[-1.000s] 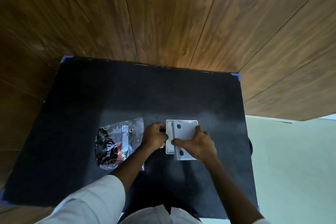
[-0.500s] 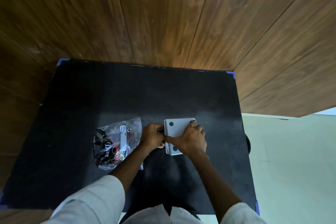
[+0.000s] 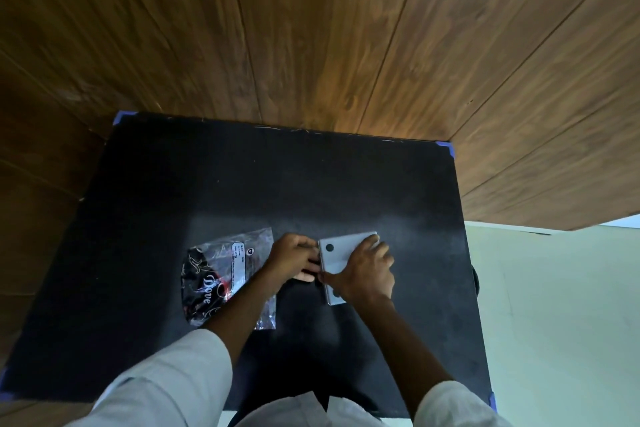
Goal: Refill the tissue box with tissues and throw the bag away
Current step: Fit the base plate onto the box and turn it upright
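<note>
A white tissue box (image 3: 337,251) lies bottom side up on the black table (image 3: 242,184), showing a flat panel with dark round dots. My right hand (image 3: 365,270) presses flat on that panel, covering its right half. My left hand (image 3: 294,258) grips the box's left edge with curled fingers. To the left lies a crumpled clear plastic bag (image 3: 221,274) with black print and a white label, partly under my left forearm. No tissues are visible.
A wood-panelled wall (image 3: 311,28) rises directly behind the table. Blue tape marks the table's corners (image 3: 450,149). A pale floor (image 3: 554,322) shows to the right of the table.
The loose white bottom panel, tilted and offset a second ago, now sits flush on the box. My right hand has moved from the panel's near edge onto its top.
</note>
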